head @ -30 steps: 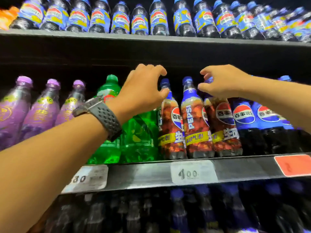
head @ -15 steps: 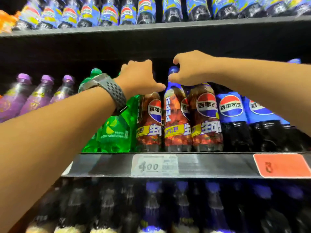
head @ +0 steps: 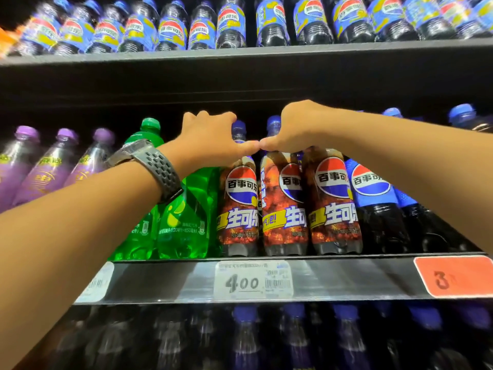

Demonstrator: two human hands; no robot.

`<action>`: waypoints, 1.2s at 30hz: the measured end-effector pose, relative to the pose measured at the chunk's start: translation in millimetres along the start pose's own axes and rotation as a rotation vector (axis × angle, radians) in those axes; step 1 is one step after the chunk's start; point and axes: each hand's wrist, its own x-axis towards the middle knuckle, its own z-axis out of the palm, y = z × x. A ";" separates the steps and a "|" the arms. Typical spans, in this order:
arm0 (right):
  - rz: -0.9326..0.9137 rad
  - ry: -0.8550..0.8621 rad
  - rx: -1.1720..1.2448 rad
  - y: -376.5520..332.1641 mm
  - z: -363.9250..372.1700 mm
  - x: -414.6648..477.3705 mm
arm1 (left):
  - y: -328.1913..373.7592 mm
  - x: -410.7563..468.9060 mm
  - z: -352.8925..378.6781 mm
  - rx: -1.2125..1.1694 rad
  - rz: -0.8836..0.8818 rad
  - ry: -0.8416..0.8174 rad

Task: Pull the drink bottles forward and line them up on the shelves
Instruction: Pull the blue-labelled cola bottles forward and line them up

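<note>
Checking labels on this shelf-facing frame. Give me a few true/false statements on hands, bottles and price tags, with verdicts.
1. The left hand wears a grey perforated-strap wristwatch at the wrist. True.
2. Three brown flame-label plastic cola bottles stand at the front edge of the black middle shelf. True.
3. The right hand rests on the green plastic soda bottles. False: it sits atop the brown cola bottles; the green ones are to their left.
4. The white paper price tag reads 400. True.
5. The purple-capped bottles stand right of the cola bottles. False: they are at far left.
</note>
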 end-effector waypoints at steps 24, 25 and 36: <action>-0.033 -0.043 -0.029 0.2 9.2 -4.2 | -0.5 -7.5 0.3 0.094 0.112 0.054; -0.026 -0.062 -0.014 1.7 6.7 -4.7 | -0.9 -7.5 0.4 0.076 0.097 0.050; -0.094 0.208 0.098 34.4 -11.8 -16.7 | 22.2 -9.3 -16.7 0.260 0.169 0.237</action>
